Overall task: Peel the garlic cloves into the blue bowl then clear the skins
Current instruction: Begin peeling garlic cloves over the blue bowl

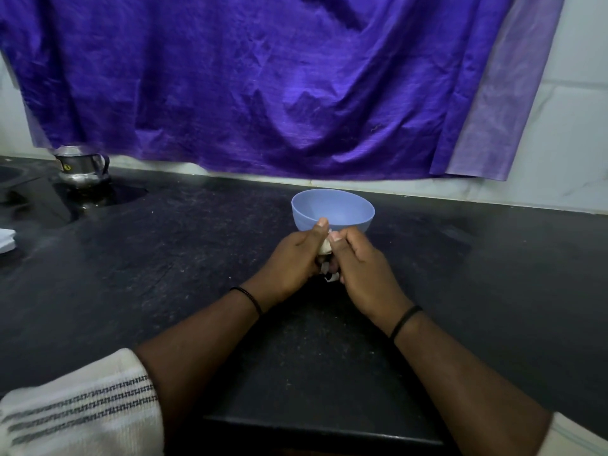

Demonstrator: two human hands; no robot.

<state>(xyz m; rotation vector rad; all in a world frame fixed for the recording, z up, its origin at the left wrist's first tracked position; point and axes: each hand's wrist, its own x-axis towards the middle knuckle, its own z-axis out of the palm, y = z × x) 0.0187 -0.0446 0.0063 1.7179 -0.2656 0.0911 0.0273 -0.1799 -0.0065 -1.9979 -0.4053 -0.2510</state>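
From the head view I see my left hand (296, 258) and right hand (357, 263) pressed together, each grip pinching the garlic (324, 249) between thumbs — held just in front of the blue bowl (332, 210) so a peeled clove should drop in. Loose skin (331, 277) hangs below, above the black bench (164, 258).

I could see only a little bit of the garlic (325, 247) because my left hand (293, 261) and right hand (362, 268) hid most of it.
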